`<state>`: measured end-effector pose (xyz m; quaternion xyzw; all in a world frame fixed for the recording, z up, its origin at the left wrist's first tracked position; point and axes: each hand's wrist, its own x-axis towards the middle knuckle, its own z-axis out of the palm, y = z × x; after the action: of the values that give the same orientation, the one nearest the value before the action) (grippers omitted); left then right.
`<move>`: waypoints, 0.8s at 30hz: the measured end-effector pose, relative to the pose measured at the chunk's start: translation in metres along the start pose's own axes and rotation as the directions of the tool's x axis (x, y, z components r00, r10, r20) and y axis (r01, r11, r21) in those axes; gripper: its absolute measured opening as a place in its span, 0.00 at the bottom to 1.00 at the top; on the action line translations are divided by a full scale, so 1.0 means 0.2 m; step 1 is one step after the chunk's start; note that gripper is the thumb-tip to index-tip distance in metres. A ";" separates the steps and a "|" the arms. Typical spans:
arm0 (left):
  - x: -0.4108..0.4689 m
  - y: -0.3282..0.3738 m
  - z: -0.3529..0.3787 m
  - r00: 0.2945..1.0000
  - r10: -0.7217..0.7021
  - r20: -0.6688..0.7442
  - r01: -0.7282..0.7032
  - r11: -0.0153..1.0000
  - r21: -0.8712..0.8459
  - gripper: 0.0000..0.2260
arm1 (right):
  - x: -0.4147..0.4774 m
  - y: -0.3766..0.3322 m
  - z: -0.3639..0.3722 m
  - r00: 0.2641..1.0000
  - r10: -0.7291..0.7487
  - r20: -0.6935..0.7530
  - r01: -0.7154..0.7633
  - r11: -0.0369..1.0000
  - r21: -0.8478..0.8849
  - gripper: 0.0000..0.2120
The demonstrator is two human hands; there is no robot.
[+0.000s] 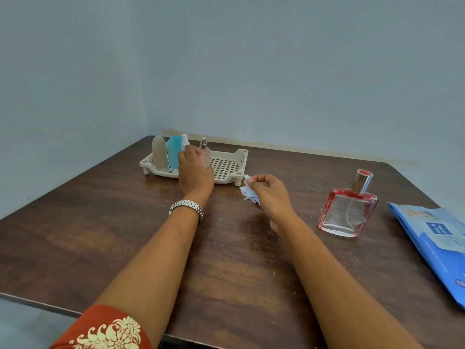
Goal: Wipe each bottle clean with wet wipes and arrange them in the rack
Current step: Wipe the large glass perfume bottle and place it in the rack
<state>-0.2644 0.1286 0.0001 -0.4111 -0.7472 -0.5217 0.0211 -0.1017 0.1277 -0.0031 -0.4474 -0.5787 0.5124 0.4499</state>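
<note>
Two hands work: left hand (195, 170) curls round a pink bottle (205, 153) upright in the rack (227, 170); right hand (266, 195) pinches a wipe (249, 193) just beside.

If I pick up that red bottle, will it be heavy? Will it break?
The red bottle looks like thick clear glass, so it is probably heavy for its size and breakable if dropped. Its smooth sides may feel slippery. It stands upright on a wide base, so a gentle push would likely slide it, not tip it.

Brown table (100, 235) — grey wall (276, 71)
</note>
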 end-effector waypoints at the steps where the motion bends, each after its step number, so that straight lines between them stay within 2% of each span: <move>1: -0.01 0.01 -0.01 1.000 0.006 0.023 -0.006 1.000 -0.016 0.19 | -0.01 0.00 0.00 1.000 0.001 -0.007 -0.001 1.000 0.000 0.04; 7: -0.15 0.11 -0.04 0.976 0.024 0.217 -0.003 0.996 -0.093 0.18 | -0.11 -0.03 -0.10 0.996 -0.057 -0.075 0.056 0.998 -0.021 0.04; 12: -0.33 0.26 -0.05 0.912 0.105 0.397 -0.022 0.978 -0.208 0.14 | -0.26 -0.05 -0.25 0.937 -0.284 -0.202 0.275 0.959 -0.071 0.03; 15: -0.47 0.37 -0.04 0.835 0.167 0.524 -0.036 0.967 -0.251 0.13 | -0.35 -0.05 -0.35 0.839 -0.383 -0.385 0.384 0.920 -0.079 0.02; 19: -0.64 0.50 -0.01 0.734 0.270 0.624 -0.103 0.951 -0.290 0.12 | -0.44 -0.05 -0.55 0.641 -0.395 -0.658 0.434 0.894 -0.113 0.03; 22: -0.74 0.56 0.04 0.698 0.296 0.652 -0.097 0.941 -0.324 0.16 | -0.45 -0.03 -0.70 0.517 -0.358 -0.777 0.424 0.896 -0.131 0.07; 24: -0.78 0.57 0.08 0.702 0.293 0.649 -0.076 0.937 -0.341 0.19 | -0.45 -0.02 -0.79 0.495 -0.324 -0.806 0.406 0.906 -0.115 0.06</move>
<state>-0.0830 0.0622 0.0079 -0.6476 -0.5709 -0.4288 -0.2660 0.0695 0.0688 0.0068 -0.4771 -0.3662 0.1694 0.7807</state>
